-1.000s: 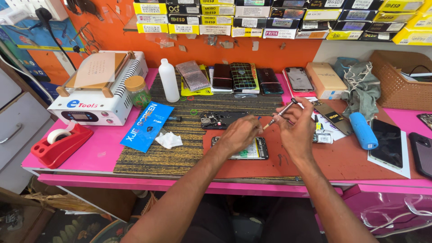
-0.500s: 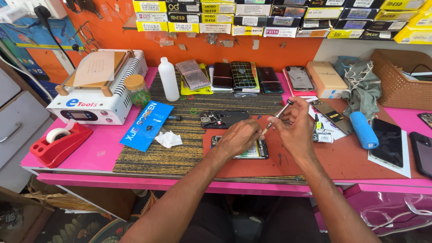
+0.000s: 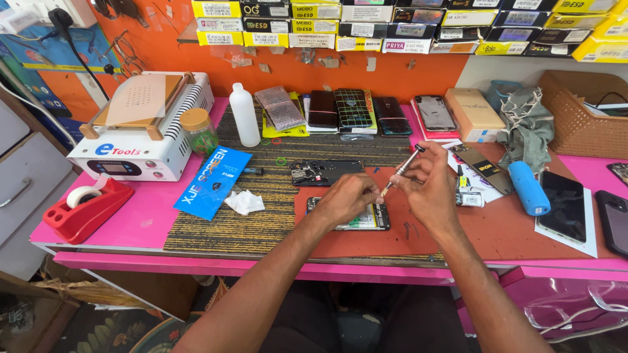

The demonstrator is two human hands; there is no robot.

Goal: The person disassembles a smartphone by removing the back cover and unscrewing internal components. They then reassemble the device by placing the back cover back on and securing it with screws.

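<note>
Right hand (image 3: 428, 186) is pinching a slim screwdriver (image 3: 400, 171), fingers closed tight round the shaft, tip angling down to the opened phone (image 3: 366, 219) on the orange mat (image 3: 497, 229). Left hand (image 3: 345, 198) is curling over that phone's left half, pressing it flat. Bare mat is lying open to the right, a detached back panel (image 3: 327, 171) sitting just beyond.
</note>
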